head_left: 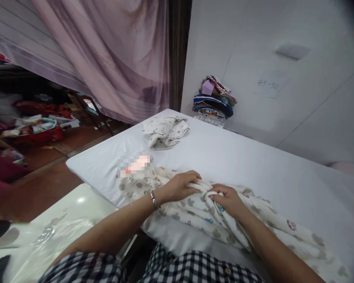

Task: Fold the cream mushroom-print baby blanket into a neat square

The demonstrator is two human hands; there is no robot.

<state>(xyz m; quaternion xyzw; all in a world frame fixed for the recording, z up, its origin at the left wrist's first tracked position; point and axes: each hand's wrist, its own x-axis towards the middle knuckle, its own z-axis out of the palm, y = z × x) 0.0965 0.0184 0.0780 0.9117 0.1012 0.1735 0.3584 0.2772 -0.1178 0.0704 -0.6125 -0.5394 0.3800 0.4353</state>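
A white cotton blanket point(191, 220) printed with grey-brown mouse-head shapes and small coloured figures lies bunched along the near side of the table, part of it hanging over the front edge. My left hand point(184, 184), with a metal bracelet at the wrist, pinches the bound edge of this cloth. Close beside it on the right, my right hand point(228, 200) grips another stretch of the same edging. Between the hands the border is gathered and raised slightly. The fingertips are partly hidden by cloth.
A folded, printed white cloth point(166, 131) rests on the white table point(238, 149) toward its far corner. Behind stands a pile of folded clothes point(214, 100) against the wall. A pink curtain point(120, 51) hangs at the back left. A pale, glossy surface point(76, 208) adjoins on the left.
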